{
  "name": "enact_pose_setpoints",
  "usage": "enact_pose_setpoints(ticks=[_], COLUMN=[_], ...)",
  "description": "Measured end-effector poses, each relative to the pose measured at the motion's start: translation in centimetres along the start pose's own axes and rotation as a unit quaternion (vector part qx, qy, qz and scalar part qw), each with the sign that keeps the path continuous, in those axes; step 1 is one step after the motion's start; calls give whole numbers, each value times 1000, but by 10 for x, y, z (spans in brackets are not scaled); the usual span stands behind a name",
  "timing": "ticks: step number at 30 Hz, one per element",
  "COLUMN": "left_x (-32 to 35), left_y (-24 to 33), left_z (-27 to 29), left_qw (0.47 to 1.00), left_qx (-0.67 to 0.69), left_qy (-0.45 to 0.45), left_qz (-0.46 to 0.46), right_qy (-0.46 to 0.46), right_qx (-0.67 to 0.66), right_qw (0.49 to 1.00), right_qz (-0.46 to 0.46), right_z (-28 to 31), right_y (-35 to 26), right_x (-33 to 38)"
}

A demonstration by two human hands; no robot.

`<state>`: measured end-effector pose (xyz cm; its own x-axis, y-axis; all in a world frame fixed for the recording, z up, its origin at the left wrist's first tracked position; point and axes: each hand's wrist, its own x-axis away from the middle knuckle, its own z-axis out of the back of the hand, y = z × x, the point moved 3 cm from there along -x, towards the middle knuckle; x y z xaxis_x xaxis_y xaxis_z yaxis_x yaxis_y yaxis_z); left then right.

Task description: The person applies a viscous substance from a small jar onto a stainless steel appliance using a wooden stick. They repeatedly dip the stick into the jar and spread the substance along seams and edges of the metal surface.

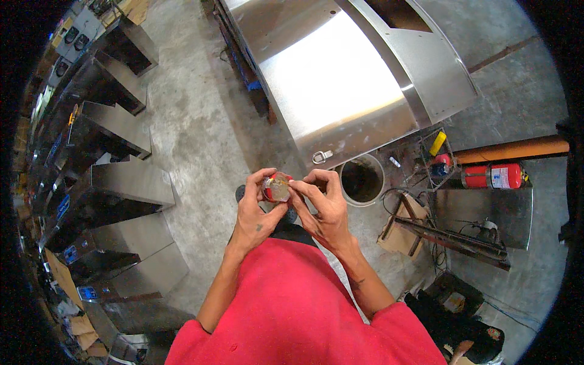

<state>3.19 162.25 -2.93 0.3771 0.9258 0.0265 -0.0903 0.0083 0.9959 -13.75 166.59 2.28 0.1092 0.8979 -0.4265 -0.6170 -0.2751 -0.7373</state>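
Note:
Just in front of my body, my left hand (252, 214) is closed round a small round thing with a red rim and a dull tan-grey face (279, 189). It looks like a roll of tape or a small tin; I cannot tell which. My right hand (326, 210) meets it from the other side, thumb and fingertips pinched together at its edge. Whatever lies between those fingertips is too small to make out. Beyond my hands is the near corner of a large shiny sheet-metal panel (286, 52), with a small metal clasp-like piece (322, 157) on it.
A round bin (379, 182) stands beside the panel's near edge. Bent sheet-metal boxes (131, 182) line the left. On the right are a wire basket (433, 180), a red fire extinguisher (493, 176), an orange cylinder (514, 149) and a rusty metal frame (453, 239). Cables trail on the floor.

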Motion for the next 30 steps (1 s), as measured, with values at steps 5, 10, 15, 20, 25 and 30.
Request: enact_pose_setpoints(ticks=[5,10,15,20,25,30], left_x=[0,0,1,1,2,2], left_y=[2,4,1,1,4,0], left_z=[-1,-1,0,-1,0,0], left_qw=[1000,1000,999,999,998,998], left_qx=[15,6,-7,-8,-17,-4], left_qy=[0,12,28,24,26,32], left_qz=[15,27,34,46,52,48], right_qy=[-8,41,143,157,136,120], right_qx=[-23,-62,-71,34,38,47], right_qw=[1000,995,973,978,980,980], right_qz=[-16,-59,-166,-135,-142,-152], right_z=[-2,4,26,35,29,26], right_y=[2,4,69,137,156,157], right_x=[1,0,-2,1,9,11])
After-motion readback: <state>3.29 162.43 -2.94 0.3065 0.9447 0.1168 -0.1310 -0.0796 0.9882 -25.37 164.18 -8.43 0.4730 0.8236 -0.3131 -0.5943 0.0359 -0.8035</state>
